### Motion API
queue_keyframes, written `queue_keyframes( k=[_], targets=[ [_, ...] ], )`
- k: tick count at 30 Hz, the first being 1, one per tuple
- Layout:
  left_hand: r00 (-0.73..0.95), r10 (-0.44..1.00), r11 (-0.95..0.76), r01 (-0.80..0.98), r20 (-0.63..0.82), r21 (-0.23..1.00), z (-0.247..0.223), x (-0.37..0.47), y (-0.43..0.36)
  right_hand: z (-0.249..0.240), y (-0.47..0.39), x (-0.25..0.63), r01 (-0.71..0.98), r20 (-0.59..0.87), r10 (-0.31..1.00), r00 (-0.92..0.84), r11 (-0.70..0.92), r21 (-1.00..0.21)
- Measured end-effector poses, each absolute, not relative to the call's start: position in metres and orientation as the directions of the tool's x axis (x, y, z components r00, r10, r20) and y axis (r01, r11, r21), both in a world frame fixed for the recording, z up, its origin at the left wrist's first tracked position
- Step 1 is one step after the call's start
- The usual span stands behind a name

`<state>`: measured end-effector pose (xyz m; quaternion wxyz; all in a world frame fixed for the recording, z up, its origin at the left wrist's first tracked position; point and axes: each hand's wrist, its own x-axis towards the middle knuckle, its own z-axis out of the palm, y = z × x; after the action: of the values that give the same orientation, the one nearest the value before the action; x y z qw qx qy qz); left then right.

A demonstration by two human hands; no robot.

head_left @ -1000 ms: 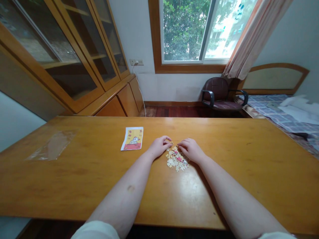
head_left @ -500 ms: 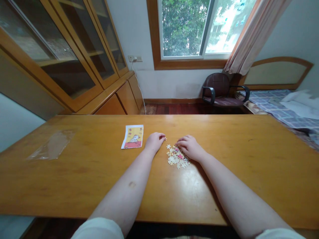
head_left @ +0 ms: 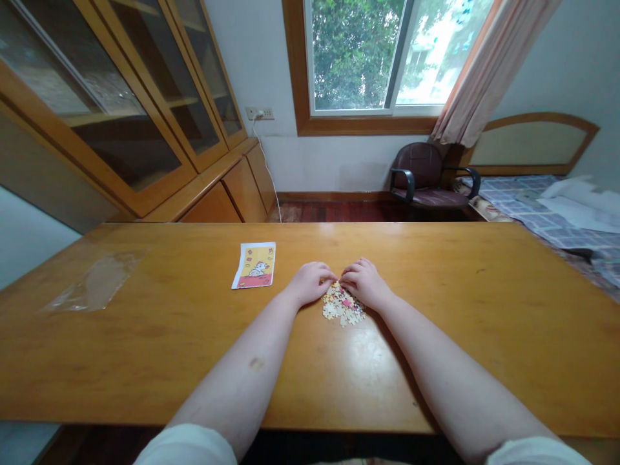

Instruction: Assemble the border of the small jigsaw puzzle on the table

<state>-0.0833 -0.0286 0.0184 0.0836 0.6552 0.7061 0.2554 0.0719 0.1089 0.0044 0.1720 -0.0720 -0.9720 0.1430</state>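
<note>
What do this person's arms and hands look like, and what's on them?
The left hand and right hand are ungloved, with no watch or bracelet visible. Both forearms are bare below plain, pale whitish sleeves. The left forearm has a small oval mark.

The small, flat, knob-edged jigsaw pieces (head_left: 343, 310) lie in a loose, overlapping heap on the glossy yellow-brown wooden table (head_left: 310, 374), most showing pale cream faces, some pink or yellow. The heap's far edge meets the fingertips of the bare left hand (head_left: 312, 282) and bare right hand (head_left: 367, 283), which partly hide it
</note>
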Motion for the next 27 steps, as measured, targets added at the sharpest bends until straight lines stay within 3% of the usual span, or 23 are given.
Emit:
queue_keyframes(
  k=[9,18,27],
  targets=[
    [-0.089,0.980,0.012,0.922,0.179,0.388,0.019,-0.082,-0.031,0.011,0.139,0.087,0.288,0.331,0.401,-0.854,0.895,-0.340],
    [-0.271,0.943,0.177,0.902,0.195,0.395,0.015,-0.086,-0.030,0.007,0.147,0.088,0.236,0.235,0.328,-0.915,0.907,-0.348],
    [-0.322,0.916,0.206,0.890,0.239,0.407,0.013,-0.089,-0.028,0.007,0.142,0.081,0.337,0.238,0.420,-0.876,0.885,-0.320]
  ],
)
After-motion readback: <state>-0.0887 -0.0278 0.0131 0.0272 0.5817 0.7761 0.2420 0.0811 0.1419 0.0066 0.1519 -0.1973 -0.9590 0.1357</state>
